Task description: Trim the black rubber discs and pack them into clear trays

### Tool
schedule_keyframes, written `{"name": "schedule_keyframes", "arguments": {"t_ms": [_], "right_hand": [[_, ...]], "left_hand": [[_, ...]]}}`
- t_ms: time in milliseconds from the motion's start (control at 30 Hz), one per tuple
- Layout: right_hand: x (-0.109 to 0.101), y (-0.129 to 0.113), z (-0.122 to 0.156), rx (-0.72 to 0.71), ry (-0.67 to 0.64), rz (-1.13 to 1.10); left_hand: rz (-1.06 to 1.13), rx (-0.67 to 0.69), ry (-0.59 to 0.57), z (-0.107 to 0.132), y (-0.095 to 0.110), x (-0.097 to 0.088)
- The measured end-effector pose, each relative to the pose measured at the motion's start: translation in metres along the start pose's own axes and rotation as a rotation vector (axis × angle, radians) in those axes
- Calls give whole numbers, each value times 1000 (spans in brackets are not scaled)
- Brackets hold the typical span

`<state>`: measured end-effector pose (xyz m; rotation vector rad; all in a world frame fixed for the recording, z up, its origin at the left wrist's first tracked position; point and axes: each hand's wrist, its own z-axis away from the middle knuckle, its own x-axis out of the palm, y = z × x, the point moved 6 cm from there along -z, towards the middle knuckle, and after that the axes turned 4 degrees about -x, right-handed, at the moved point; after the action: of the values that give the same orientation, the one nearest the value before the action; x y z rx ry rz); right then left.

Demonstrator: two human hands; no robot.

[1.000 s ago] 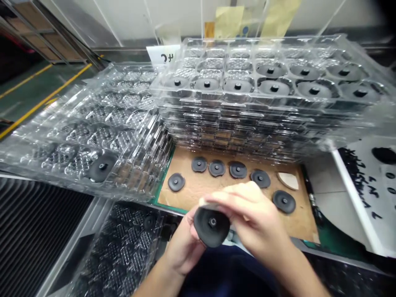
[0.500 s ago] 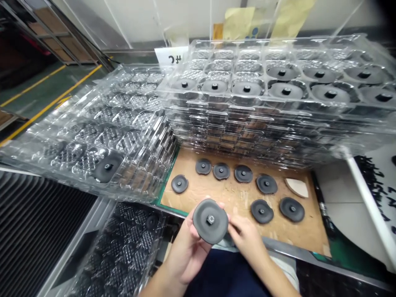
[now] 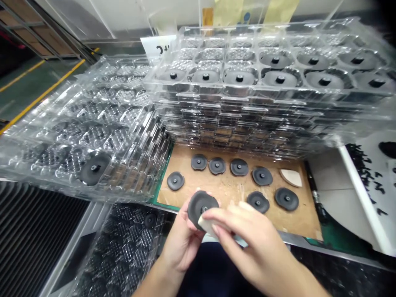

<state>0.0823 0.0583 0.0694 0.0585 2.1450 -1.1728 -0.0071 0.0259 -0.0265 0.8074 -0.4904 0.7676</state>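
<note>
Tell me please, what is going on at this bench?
A person holds a black disc in the left hand, and the right hand holds a small white piece against its lower edge. Seven more black discs lie loose on the brown board, beside a white wedge. Behind the board stands a tall stack of clear trays, with discs in its top tray. A lower stack of trays on the left holds one disc.
</note>
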Motion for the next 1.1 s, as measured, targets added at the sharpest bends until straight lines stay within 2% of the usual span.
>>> {"name": "schedule_keyframes", "arguments": {"t_ms": [100, 200, 267, 400, 467, 533, 567, 633, 700, 800, 900, 1000, 1100], "right_hand": [[-7, 2, -4, -33, 102, 89], [-11, 1, 1, -93, 31, 24], [-15, 4, 9, -61, -38, 15], [-29, 18, 19, 59, 36, 227], [-30, 19, 13, -20, 64, 269], [-27, 21, 4, -129, 49, 199], [-27, 24, 0, -136, 42, 140], [-27, 39, -1, -23, 67, 36], [-28, 58, 9, 182, 130, -22], [-21, 83, 41, 431, 187, -94], [-9, 106, 75, 608, 152, -160], [-7, 116, 91, 703, 125, -170], [-26, 98, 81, 687, 266, -113]], "left_hand": [[14, -53, -69, -1, -5, 5], [26, -68, -99, -1, -2, 7], [35, -75, -106, -1, 0, 6], [79, -110, -131, -4, -4, 3], [88, -136, -143, -5, -8, 4], [102, -148, -178, -5, -8, 7], [112, -154, -210, -3, -8, 9], [128, -162, -276, 0, -5, 14], [131, -175, -318, 2, -2, 15], [141, -173, -314, 2, -1, 11], [154, -179, -306, 0, -2, 9], [158, -198, -319, 1, -2, 12], [138, -206, -335, 1, -2, 15]]}}
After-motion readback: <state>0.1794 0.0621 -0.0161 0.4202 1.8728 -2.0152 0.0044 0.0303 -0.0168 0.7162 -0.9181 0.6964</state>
